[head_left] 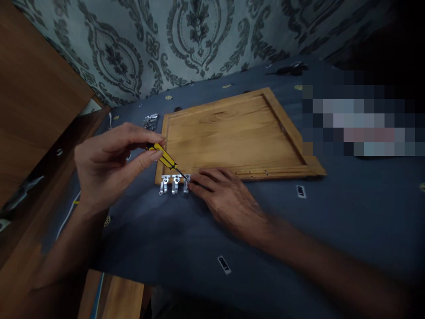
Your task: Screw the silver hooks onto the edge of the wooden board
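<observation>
My left hand (113, 161) pinches the handle of a yellow and black screwdriver (166, 156). Its shaft slants down to the right, and the tip meets a silver metal hook (186, 184) on the near edge of a wooden framed board (229, 133). My right hand (229, 199) rests at that edge, its fingers drawn together against the same hook; the thumb is hidden. Two more hooks (175, 184) sit on the edge to the left. Small dark holes dot the edge to the right of my right fingers.
Loose metal hooks (151, 120) lie in a small pile behind the board's left corner. The board rests on dark blue patterned cloth (186, 248). A brown wooden panel (36, 84) rises on the left, and a patterned wall (199, 35) stands behind. A pixelated patch covers the right.
</observation>
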Available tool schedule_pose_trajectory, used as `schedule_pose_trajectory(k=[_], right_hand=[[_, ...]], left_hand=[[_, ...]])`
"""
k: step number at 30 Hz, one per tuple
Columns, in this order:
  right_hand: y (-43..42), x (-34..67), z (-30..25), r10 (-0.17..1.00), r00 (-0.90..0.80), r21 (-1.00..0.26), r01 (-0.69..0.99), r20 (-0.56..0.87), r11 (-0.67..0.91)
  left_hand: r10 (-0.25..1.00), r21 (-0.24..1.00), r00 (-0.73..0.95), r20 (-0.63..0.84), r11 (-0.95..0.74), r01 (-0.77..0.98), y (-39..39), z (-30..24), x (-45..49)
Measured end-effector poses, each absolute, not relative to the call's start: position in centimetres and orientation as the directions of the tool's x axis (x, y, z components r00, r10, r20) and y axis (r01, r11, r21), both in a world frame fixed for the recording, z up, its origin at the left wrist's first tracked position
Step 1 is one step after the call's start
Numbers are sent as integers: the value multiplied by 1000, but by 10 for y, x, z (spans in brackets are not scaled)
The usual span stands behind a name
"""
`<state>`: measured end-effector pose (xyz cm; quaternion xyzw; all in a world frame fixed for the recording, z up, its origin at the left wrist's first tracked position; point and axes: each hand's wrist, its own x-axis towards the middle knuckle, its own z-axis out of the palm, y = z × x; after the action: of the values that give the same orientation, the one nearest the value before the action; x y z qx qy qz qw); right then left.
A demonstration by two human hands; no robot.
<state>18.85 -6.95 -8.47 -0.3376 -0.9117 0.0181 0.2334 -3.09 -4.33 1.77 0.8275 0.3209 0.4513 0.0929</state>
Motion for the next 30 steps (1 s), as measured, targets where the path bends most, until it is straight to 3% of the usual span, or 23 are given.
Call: schedule_pose_trajectory(k=[30], right_hand=[[-70, 188, -84, 621, -661, -185, 608, 421, 772]], left_hand=[[574, 323, 451, 684, -792, 518, -45, 18, -31]])
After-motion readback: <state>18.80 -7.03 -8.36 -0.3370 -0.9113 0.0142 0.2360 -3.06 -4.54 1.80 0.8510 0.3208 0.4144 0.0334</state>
